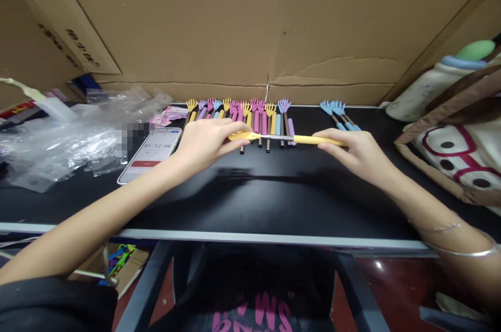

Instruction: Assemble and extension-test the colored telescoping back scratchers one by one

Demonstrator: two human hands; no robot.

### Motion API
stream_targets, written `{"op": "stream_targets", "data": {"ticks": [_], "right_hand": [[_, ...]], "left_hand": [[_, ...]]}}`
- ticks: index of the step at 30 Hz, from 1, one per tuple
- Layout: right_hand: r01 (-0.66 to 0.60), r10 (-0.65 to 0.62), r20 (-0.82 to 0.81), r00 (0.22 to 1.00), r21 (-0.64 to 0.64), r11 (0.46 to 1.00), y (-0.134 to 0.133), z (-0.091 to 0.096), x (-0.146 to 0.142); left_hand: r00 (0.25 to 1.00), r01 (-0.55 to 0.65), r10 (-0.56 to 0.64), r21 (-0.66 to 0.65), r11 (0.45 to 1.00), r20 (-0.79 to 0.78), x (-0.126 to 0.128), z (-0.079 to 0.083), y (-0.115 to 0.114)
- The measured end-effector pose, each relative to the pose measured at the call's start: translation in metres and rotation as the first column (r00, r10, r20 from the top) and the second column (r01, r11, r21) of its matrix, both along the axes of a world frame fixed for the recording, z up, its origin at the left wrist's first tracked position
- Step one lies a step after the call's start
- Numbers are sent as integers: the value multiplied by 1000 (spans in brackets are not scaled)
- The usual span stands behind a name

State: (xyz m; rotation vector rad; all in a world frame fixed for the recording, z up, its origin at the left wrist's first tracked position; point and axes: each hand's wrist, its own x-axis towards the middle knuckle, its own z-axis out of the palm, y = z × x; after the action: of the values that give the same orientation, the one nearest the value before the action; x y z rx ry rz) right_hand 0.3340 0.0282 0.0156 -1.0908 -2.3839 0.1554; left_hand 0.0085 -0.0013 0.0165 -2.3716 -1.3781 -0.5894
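A yellow telescopic back scratcher (305,139) is held level above the black table, its metal rod partly drawn out. My left hand (211,140) pinches its yellow claw head, with the fingers covering part of it. Around the far end of the yellow handle, my right hand (354,152) is closed. Behind them, a row of back scratchers (256,118) in yellow, pink, purple and blue lies along the back of the table. Farther right are a few blue back scratchers (338,113), set apart from the row.
Clear plastic bags (70,136) are heaped on the left, beside a phone (151,152) running a timer. At the right stand a pale bottle (430,84) and a brown-and-white bag (438,139). Cardboard (195,24) walls the table's back. A box (131,269) of colourful items sits below.
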Motion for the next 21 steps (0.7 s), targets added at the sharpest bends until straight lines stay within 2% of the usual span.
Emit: {"op": "stream_targets", "data": {"ticks": [5,8,13,21], "right_hand": [[17,-20,59,998,51,999,-2,0,-2],[35,-56,123,991,166,986,-3,-1,0],[29,-117,225,967,358,933,-5,-6,-1],[27,-139,262,955,388,921,-2,-8,-3]], "left_hand": [[998,-65,65,15,998,10,1,9,-5],[997,-70,71,11,997,-41,-1,8,-6],[991,-68,73,48,997,-113,-3,3,-3],[964,168,-135,127,978,-230,-3,0,8]]}}
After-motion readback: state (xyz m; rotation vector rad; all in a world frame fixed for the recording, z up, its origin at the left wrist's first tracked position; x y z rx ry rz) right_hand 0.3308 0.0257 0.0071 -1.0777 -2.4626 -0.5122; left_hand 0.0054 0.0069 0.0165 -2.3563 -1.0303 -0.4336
